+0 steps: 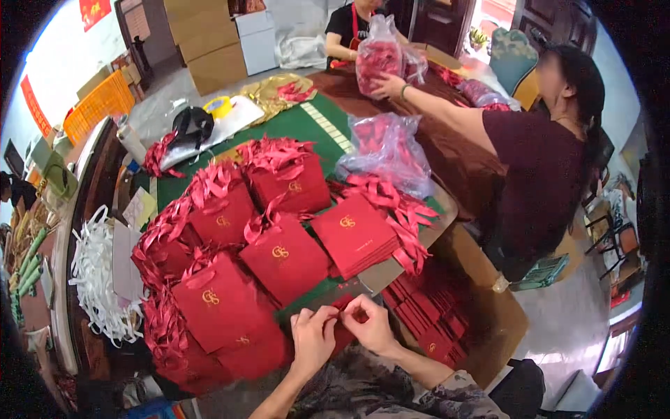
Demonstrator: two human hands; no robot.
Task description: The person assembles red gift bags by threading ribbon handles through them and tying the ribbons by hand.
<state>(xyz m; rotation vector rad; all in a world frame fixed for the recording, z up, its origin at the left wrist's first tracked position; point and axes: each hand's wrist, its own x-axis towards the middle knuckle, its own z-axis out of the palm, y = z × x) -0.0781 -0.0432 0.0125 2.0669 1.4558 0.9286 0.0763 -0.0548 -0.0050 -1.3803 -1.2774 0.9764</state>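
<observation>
At the near table edge, my left hand (315, 337) and my right hand (371, 327) meet with fingertips pinched close together. A red paper gift bag (341, 339) shows between and below them, mostly covered by the hands. Whether a ribbon is also between the fingertips is too small to tell. Just beyond lie stacks of red gift bags with gold emblems: one stack (286, 260) straight ahead, another stack (356, 237) to its right, and a larger stack (220, 304) left of my hands. Red ribbon handles (398, 216) spill loosely from the stacks.
Flat red bags (429, 307) fill a cardboard box (492, 318) at my right. White ribbons (105, 279) hang at the left. A clear plastic bag (387, 153) of red pieces lies beyond the stacks. One co-worker (537, 150) reaches toward another bag (380, 63); a second person (349, 35) sits opposite.
</observation>
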